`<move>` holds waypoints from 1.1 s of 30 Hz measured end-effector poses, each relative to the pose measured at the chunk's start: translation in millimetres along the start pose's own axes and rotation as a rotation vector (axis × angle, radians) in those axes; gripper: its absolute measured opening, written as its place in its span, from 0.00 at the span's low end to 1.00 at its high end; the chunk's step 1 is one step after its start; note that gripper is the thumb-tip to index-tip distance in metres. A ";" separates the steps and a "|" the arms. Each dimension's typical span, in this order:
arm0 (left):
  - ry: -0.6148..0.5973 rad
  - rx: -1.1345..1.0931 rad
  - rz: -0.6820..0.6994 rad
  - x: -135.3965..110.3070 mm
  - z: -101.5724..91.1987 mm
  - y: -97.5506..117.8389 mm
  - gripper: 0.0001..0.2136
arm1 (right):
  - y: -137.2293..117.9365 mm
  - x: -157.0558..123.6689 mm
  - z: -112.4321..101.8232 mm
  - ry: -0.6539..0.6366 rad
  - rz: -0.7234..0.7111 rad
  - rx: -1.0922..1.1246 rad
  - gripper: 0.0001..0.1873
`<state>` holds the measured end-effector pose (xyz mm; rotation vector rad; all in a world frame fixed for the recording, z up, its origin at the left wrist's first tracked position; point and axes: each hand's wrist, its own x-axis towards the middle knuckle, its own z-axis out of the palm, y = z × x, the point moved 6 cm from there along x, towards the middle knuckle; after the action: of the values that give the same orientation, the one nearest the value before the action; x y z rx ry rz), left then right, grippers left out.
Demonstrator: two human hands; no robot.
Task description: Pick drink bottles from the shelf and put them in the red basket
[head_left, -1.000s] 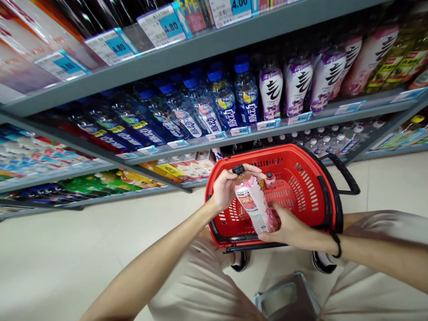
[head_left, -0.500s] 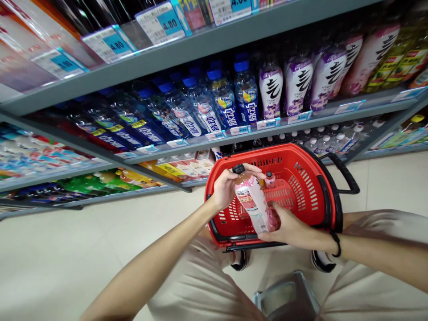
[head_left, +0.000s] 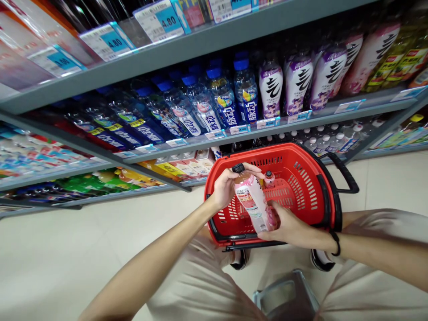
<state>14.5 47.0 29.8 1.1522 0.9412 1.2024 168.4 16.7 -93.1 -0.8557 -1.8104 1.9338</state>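
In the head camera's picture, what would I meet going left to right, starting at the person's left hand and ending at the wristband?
Left hand → pink-and-white bottle held between the hands → right hand → black wristband.

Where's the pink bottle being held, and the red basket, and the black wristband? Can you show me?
Pink bottle (head_left: 253,200): head view, on the middle of its label.
Red basket (head_left: 286,172): head view, on its inside wall.
Black wristband (head_left: 338,243): head view, on the visible part of its loop.
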 end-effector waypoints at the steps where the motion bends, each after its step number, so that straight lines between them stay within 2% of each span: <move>1: 0.001 -0.002 -0.007 0.1 0.1 -0.4 0.22 | -0.2 0.1 -0.2 0.006 -0.005 0.002 0.39; 14: 0.040 -0.051 -0.076 0.9 -3.6 -2.5 0.21 | 0.5 -0.2 -0.2 0.002 0.002 0.057 0.41; 20: 0.241 -0.155 -0.117 5.1 -24.1 -1.6 0.16 | -2.2 6.0 -2.0 -0.069 0.030 0.286 0.38; 23: 0.298 -0.161 -0.067 5.5 -32.4 7.4 0.15 | -9.2 9.3 -12.2 0.010 0.022 0.343 0.40; 26: 0.305 -0.147 -0.016 4.3 -34.4 17.1 0.15 | -19.1 8.0 -21.8 0.062 0.020 0.370 0.37; 30: 0.282 -0.154 -0.003 2.1 -31.5 24.0 0.16 | -37.5 -0.1 -24.9 -0.027 0.041 0.480 0.29; 33: 0.250 -0.174 -0.005 1.6 -29.7 25.5 0.17 | -46.2 -3.4 -31.1 -0.021 0.082 0.598 0.28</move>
<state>-19.1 52.9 49.2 0.8741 1.0021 1.4182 184.3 43.9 -47.1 -0.7049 -1.1018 2.3486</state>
